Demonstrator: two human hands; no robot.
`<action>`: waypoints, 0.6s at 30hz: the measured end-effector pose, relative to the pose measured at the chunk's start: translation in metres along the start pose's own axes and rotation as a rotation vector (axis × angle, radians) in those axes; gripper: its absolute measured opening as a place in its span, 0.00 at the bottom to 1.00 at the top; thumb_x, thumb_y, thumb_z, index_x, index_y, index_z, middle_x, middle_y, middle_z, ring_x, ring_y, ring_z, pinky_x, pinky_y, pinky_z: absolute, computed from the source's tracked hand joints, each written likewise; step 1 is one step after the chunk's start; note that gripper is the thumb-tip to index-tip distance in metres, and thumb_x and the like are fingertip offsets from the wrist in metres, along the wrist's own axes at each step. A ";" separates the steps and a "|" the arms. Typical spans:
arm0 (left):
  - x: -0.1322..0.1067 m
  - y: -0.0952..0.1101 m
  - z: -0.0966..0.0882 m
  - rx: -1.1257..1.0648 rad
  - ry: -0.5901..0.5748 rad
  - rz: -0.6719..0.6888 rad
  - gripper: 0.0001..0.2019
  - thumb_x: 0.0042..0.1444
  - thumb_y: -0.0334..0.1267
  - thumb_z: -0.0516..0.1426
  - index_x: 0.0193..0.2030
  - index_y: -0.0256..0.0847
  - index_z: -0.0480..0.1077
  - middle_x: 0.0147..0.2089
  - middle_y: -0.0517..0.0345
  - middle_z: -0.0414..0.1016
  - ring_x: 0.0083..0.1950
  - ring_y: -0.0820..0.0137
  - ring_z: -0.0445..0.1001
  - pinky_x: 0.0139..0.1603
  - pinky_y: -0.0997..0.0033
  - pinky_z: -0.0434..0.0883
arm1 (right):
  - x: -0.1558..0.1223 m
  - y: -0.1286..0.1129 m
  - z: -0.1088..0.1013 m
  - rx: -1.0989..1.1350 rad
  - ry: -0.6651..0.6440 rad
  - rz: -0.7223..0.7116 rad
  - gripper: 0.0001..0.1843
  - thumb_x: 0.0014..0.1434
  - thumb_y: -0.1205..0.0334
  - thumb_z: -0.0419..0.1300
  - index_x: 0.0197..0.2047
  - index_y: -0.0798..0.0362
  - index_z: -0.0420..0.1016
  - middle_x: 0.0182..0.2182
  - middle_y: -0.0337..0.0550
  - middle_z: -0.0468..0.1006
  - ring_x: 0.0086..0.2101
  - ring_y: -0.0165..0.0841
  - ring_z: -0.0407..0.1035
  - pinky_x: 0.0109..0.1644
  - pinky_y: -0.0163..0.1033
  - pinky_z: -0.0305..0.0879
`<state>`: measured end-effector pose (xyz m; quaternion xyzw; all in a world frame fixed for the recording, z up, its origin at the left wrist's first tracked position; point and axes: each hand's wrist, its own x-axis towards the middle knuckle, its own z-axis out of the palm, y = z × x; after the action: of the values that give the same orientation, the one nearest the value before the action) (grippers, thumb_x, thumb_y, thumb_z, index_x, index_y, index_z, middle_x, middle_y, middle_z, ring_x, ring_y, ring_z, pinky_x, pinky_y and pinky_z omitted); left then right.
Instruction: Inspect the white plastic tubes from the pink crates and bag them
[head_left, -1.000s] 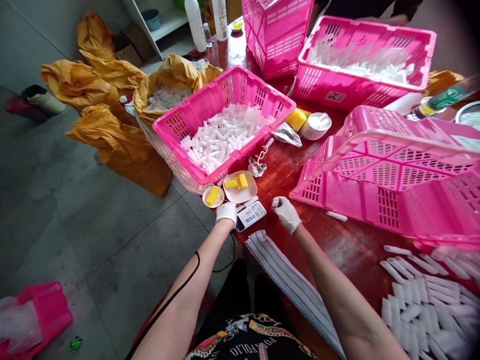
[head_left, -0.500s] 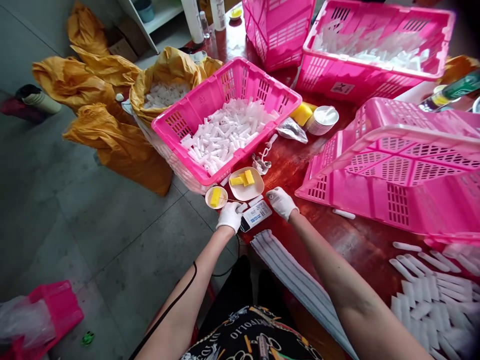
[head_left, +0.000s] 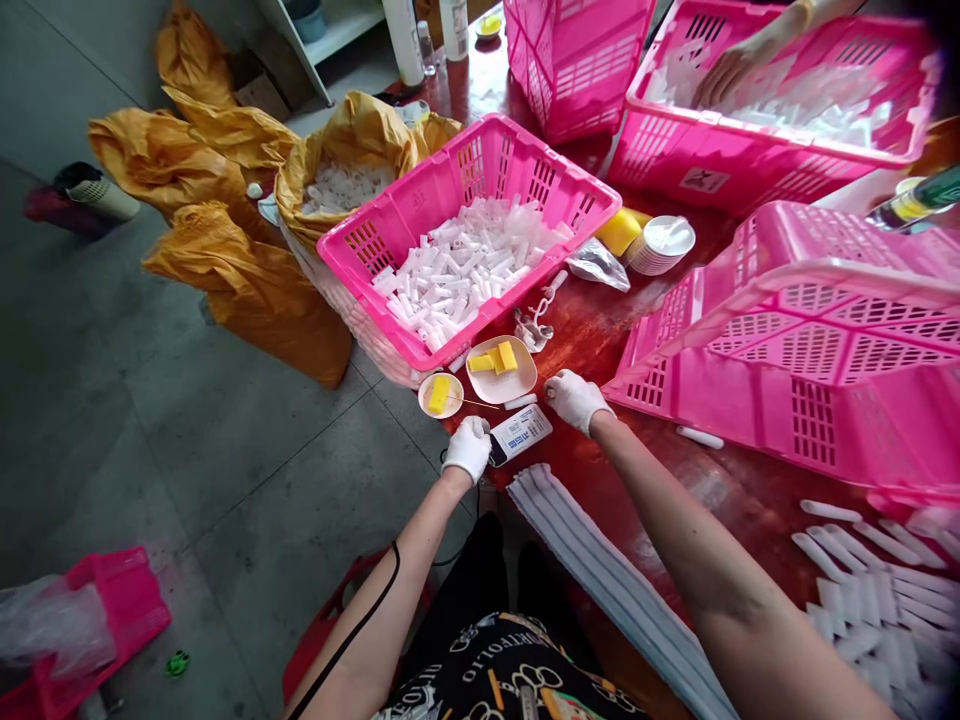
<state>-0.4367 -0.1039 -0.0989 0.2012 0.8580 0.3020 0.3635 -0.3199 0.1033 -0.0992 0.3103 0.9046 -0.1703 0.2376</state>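
Note:
My left hand (head_left: pixel 468 447), in a white glove, is closed at the left end of a small labelled device (head_left: pixel 521 433) that lies at the edge of the red table (head_left: pixel 592 340). My right hand (head_left: pixel 574 398), also gloved, is curled into a fist on the table just right of the device; what it holds is hidden. A short white tube (head_left: pixel 520 402) lies between my hands. Just beyond them stand a shallow dish with yellow sponge pieces (head_left: pixel 501 367) and a smaller round dish with one yellow piece (head_left: pixel 440 394).
A pink basket (head_left: pixel 420 215) of white tubes sits behind the dishes. Overturned pink baskets (head_left: pixel 810 400) fill the right. Another person's hand (head_left: pixel 731 70) reaches into the far pink basket (head_left: pixel 705 165). White tubes (head_left: pixel 862 590) lie at lower right, a striped cloth (head_left: pixel 600 570) near me, and yellow bags (head_left: pixel 240 270) on the floor to the left.
My right hand has moved forward and left, from behind the device to beside the sponge dish. My left hand stays at the device's end. Another person's hand has appeared in the far basket.

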 end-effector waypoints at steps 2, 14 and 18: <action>0.001 0.003 0.001 0.048 0.001 -0.022 0.07 0.51 0.28 0.53 0.35 0.41 0.67 0.39 0.56 0.75 0.41 0.70 0.73 0.46 0.73 0.66 | 0.000 -0.001 0.001 0.019 0.033 -0.017 0.19 0.62 0.53 0.50 0.54 0.45 0.71 0.48 0.47 0.70 0.40 0.33 0.66 0.37 0.35 0.55; 0.008 -0.005 0.014 0.167 -0.004 0.023 0.14 0.56 0.37 0.55 0.50 0.39 0.68 0.50 0.47 0.72 0.52 0.65 0.71 0.52 0.69 0.64 | 0.010 -0.001 0.011 0.026 0.059 -0.006 0.15 0.60 0.60 0.49 0.42 0.48 0.77 0.42 0.47 0.72 0.40 0.36 0.67 0.44 0.41 0.56; 0.006 -0.003 0.014 0.169 -0.006 0.071 0.14 0.56 0.36 0.55 0.50 0.38 0.69 0.51 0.46 0.72 0.53 0.65 0.70 0.55 0.68 0.64 | -0.006 0.011 0.014 0.040 0.112 0.059 0.18 0.63 0.60 0.46 0.47 0.50 0.74 0.45 0.51 0.71 0.41 0.36 0.67 0.41 0.39 0.57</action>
<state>-0.4306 -0.0974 -0.1111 0.2624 0.8716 0.2404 0.3371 -0.3040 0.1024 -0.1090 0.3505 0.9033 -0.1638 0.1853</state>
